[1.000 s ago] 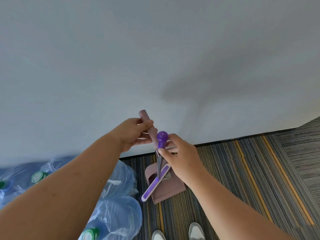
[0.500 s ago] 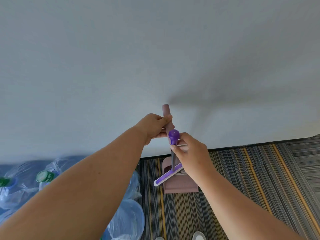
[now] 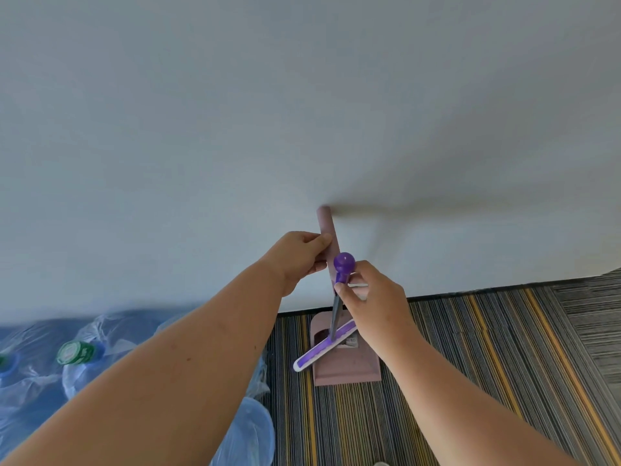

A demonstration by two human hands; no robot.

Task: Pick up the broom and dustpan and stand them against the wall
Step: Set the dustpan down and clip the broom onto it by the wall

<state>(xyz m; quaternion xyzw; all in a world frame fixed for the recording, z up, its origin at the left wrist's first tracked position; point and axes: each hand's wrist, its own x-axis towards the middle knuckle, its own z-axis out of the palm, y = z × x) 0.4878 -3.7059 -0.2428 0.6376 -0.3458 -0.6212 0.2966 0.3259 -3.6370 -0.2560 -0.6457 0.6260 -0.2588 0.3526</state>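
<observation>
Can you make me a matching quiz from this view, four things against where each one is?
Things:
1. left hand
2. right hand
3. dustpan
4. water bottles

Places:
A. wrapped in plastic at the lower left
B. on the pink handle
C. on the striped carpet by the wall
D. on the broom just under its purple knob

Pairs: 1-B, 2-D, 3-C, 4-A
</observation>
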